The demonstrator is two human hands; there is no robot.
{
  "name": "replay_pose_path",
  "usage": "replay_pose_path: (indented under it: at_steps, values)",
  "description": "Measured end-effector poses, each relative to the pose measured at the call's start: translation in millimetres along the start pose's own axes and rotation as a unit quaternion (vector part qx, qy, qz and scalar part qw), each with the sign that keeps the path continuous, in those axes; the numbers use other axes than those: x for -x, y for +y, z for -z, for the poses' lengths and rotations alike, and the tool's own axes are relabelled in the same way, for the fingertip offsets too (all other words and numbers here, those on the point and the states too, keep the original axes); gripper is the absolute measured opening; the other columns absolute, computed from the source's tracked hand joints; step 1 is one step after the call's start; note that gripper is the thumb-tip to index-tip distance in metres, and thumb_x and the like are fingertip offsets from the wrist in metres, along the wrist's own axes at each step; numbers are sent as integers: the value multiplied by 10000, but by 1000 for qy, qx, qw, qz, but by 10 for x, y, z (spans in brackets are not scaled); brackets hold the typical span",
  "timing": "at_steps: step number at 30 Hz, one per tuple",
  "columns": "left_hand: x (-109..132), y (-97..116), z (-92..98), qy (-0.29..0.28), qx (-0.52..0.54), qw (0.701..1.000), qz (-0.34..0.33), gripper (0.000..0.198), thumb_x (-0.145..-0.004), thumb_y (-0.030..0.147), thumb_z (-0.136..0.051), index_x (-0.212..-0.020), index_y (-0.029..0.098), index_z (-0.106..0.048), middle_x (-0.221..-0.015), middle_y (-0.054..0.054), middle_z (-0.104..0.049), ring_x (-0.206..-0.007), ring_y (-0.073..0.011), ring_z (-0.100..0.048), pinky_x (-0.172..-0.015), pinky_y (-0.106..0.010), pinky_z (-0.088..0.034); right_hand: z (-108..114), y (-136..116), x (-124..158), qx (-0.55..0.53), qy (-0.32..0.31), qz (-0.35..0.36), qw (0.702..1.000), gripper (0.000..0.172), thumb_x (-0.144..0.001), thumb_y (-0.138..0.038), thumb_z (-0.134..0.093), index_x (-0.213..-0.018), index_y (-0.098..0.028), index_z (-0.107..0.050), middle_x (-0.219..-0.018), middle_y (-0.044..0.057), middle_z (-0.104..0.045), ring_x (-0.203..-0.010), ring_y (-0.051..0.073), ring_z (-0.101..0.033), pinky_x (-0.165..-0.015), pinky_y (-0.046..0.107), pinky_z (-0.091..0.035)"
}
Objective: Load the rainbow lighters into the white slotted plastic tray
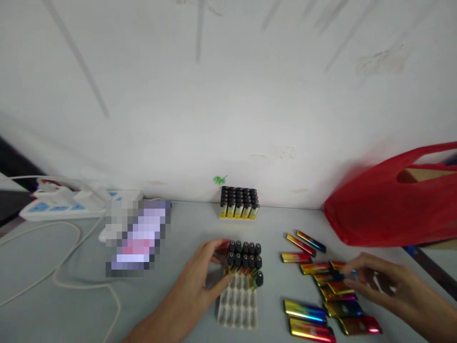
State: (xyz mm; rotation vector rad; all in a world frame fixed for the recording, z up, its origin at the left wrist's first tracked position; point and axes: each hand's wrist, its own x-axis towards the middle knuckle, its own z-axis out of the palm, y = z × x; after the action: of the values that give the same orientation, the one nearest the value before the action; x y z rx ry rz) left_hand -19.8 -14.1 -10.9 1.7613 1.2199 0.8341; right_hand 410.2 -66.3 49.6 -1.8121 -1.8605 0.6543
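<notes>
A pale moulded tray [237,305] stands in the middle of the table, with rows of cells. Black-topped lighters [244,260] stand upright in its two far rows, and a single one [259,278] at the right of the third row. My left hand [200,281] holds the tray's left side, thumb near the front of the filled rows and fingers curled behind. To the right, my right hand [378,281] has thumb and fingertips closed on a shiny lighter [339,287] among several loose ones [342,308] lying flat. Part of that grip is hidden.
A full block of lighters [238,204] stands against the wall. A red bag [385,205] sits at the back right. On the left are a blurred-out phone [143,236], a white power strip [64,207] and a loose white cable [76,233].
</notes>
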Motion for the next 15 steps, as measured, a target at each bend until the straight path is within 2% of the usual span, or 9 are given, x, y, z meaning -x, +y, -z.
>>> replay_pose_path:
  at_steps: [3,6,9,12,15]
  values:
    - [9,-8,-7,-4,3,1000,5,532,-927,257,-723,-1444,272,-598,-1368,-85,-729,-1166,-292,-714,-1038,-460,-573,-76,180,168,14,-23,-7,1000,264,-849,-537,-828,-985,-319,-892,-746,48,-760,-553,205,-668,-486,264,-547]
    - [13,-20,-9,-3,-3,1000,18,526,-945,287,-712,-1456,272,-586,-1387,-96,-717,-1176,-300,-711,-982,-456,-595,-160,185,231,22,-19,-6,1000,278,-850,-492,-816,-1059,-326,-896,-711,39,-734,-506,200,-640,-472,273,-561]
    - [3,-27,-4,6,-11,1000,9,512,-939,291,-725,-1435,274,-600,-1366,-91,-729,-1156,-297,-720,-996,-459,-589,-217,60,212,15,4,-6,1000,266,-906,-495,-759,-1047,-308,-886,-738,46,-739,-554,221,-675,-519,292,-594]
    - [-11,-33,1,11,-9,1000,-8,494,-933,287,-735,-1413,276,-617,-1340,-78,-746,-1125,-288,-732,-1024,-460,-579,-289,-118,171,5,16,10,1000,281,-950,-485,-721,-1090,-288,-864,-969,86,-807,-730,251,-755,-638,302,-639]
    - [-17,-43,1,6,-4,1000,-8,506,-929,278,-729,-1422,277,-613,-1356,-79,-741,-1138,-291,-731,-1043,-472,-571,-407,-298,159,24,-26,29,999,235,-974,-422,-708,-1107,-282,-843,-996,78,-806,-768,240,-759,-683,287,-630]
